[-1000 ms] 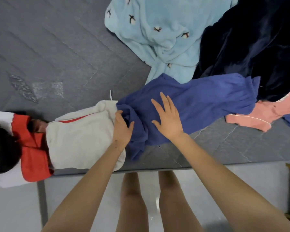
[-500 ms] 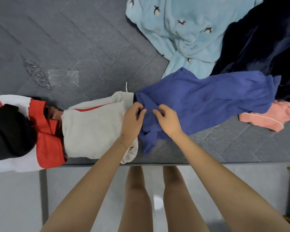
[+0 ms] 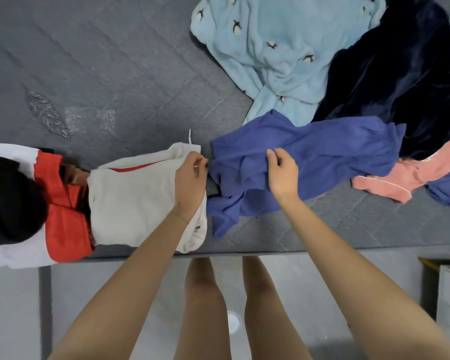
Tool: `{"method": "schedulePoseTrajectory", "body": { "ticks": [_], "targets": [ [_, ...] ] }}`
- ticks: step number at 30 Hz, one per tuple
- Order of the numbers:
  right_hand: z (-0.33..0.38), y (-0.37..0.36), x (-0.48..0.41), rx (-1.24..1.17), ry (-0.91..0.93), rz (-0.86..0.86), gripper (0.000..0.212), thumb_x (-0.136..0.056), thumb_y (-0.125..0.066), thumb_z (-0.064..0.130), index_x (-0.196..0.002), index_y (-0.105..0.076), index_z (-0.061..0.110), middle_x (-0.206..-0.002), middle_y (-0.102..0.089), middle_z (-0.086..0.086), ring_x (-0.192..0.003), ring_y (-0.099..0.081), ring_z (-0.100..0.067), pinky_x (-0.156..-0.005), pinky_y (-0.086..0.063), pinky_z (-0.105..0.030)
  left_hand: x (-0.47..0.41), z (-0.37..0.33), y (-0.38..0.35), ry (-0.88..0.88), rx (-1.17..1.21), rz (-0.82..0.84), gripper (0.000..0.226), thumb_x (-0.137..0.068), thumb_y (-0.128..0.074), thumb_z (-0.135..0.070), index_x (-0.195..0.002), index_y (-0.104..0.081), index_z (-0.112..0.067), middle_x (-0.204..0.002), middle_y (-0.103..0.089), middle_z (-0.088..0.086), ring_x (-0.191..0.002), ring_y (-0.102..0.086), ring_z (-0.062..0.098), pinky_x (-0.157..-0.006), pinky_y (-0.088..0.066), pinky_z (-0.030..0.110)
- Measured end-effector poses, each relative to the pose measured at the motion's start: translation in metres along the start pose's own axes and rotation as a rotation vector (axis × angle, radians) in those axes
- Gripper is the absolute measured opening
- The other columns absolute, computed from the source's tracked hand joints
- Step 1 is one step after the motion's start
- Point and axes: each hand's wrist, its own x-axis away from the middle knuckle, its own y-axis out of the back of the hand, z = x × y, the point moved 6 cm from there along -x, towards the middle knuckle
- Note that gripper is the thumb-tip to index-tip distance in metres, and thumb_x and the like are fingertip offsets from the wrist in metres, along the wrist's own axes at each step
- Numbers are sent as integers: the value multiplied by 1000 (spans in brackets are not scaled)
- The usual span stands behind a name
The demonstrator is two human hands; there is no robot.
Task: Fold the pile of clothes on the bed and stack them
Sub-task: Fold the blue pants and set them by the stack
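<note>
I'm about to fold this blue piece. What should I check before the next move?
1. Right hand pinches the blue garment: ok.
2. Left hand pinches the garment's left edge: ok.
3. Blue garment lies flat: not ok. It is bunched and wrinkled, especially near the bed's front edge.
4. Blue garment is clear of the pile: not ok. Its right end lies against the pink garment and the dark navy garment.
5. Bare mattress to spread it on: ok, beyond the folded white garment.
</note>
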Motion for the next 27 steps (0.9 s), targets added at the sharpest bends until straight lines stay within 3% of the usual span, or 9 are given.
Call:
{"method": "schedulePoseTrajectory", "body": {
  "ticks": [3, 8, 10, 14, 16, 18, 21, 24, 27],
  "targets": [
    [-4, 18, -13, -15, -44, -69, 34, -103, -45, 24, -73, -44, 7, -66, -43, 4, -58, -34, -6, -56, -33, -19, -3, 3, 1, 53, 61, 1, 20, -104, -45, -14, -86, -50, -6, -98, -69, 6, -85, -68, 14, -78, -54, 29],
    [-6, 24, -25, -20, -88, -54, 33, -103, -44, 24, -72, -42, 13, -65, -39, 7, -56, -36, -4, -56, -33, -14, -3, 3, -6, 81, 116, 44, 15, -102, -49, -11, -89, -55, -7, -95, -68, 7, -84, -66, 6, -80, -54, 27],
    [-4, 18, -22, -57, -82, -29, 35, -102, -45, 23, -70, -38, 15, -64, -35, 7, -57, -31, -6, -55, -31, -17, 1, 3, -14, 76, 124, 109, 14, -102, -51, -15, -90, -58, -10, -93, -69, 4, -87, -68, 12, -83, -55, 32],
    [19, -17, -5, -138, 7, 182, 39, -100, -51, 16, -65, -34, 17, -63, -31, 3, -58, -28, -4, -57, -29, -21, 16, -11, -32, 54, 197, 314, 16, -102, -51, -26, -102, -62, -14, -98, -69, 3, -93, -66, 17, -87, -52, 35],
    [34, -38, 9, -165, 53, 318, 39, -101, -51, 15, -64, -38, 17, -60, -35, 6, -56, -32, -2, -58, -32, -19, 23, -25, -36, 20, 226, 357, 19, -101, -51, -29, -106, -58, -12, -95, -65, 3, -88, -61, 9, -84, -50, 32],
    [43, -57, 20, -200, 29, 421, 33, -102, -49, 17, -69, -52, 17, -64, -47, 9, -60, -43, 1, -66, -41, -19, 26, -32, -34, 27, 257, 358, 14, -100, -55, -26, -113, -54, -21, -101, -62, -11, -92, -59, -7, -86, -47, 19],
    [52, -76, 28, -268, -57, 497, 29, -104, -47, 25, -78, -60, 22, -72, -57, 9, -72, -55, -8, -79, -53, -36, 21, -20, -18, 75, 231, 251, 14, -98, -59, -19, -109, -51, -22, -95, -59, -14, -83, -57, -14, -77, -44, 13],
    [55, -84, 28, -287, -99, 444, 25, -104, -45, 27, -93, -66, 19, -86, -66, 0, -78, -62, -15, -72, -55, -31, 15, -3, 15, 80, 142, 0, 13, -99, -56, -15, -89, -50, -10, -71, -48, -7, -61, -48, -7, -64, -38, 14],
    [46, -93, 28, -157, -72, 416, 18, -102, -48, 23, -99, -66, 22, -94, -67, 4, -89, -62, -14, -86, -53, -33, 14, 9, 50, 107, 154, -213, 19, -99, -56, -13, -83, -47, -9, -67, -44, -8, -59, -47, -7, -62, -36, 10]
  ]
}}
